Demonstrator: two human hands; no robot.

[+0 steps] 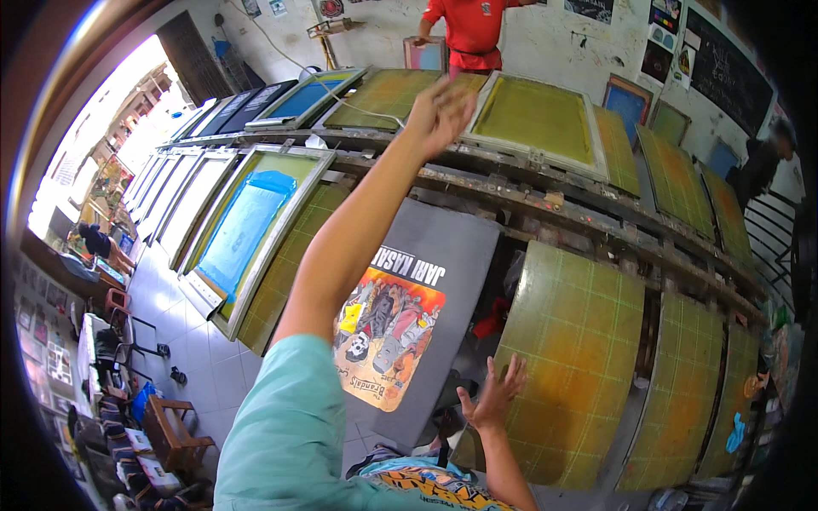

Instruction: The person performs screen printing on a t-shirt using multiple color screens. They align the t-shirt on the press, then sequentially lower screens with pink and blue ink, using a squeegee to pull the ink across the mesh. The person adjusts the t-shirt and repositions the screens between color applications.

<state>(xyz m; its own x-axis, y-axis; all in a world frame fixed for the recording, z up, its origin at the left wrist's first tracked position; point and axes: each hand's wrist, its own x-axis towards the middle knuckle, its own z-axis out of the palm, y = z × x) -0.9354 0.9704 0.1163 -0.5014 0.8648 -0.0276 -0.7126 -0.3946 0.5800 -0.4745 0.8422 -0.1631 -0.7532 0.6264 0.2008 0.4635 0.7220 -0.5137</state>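
Observation:
My left hand [439, 115] is raised on a stretched arm, over the rail between the two rows of boards. Its fingers are slightly blurred and look loosely apart, with nothing visible in them. Below the arm lies a dark grey shirt [460, 243] on a board, bearing a colourful printed picture [394, 336] with figures on orange. My forearm and teal sleeve cover its left part. My right hand [494, 396], fingers spread and holding nothing, is over the near left edge of a green-orange printing board [571, 341]; whether it touches the board I cannot tell.
A screen frame with blue ink [247, 226] stands tilted at the left, with more frames behind it. Across the rail lies a yellow-green screen frame [537, 119]. A person in red [473, 34] stands beyond it. A wooden stool [175, 434] is at lower left.

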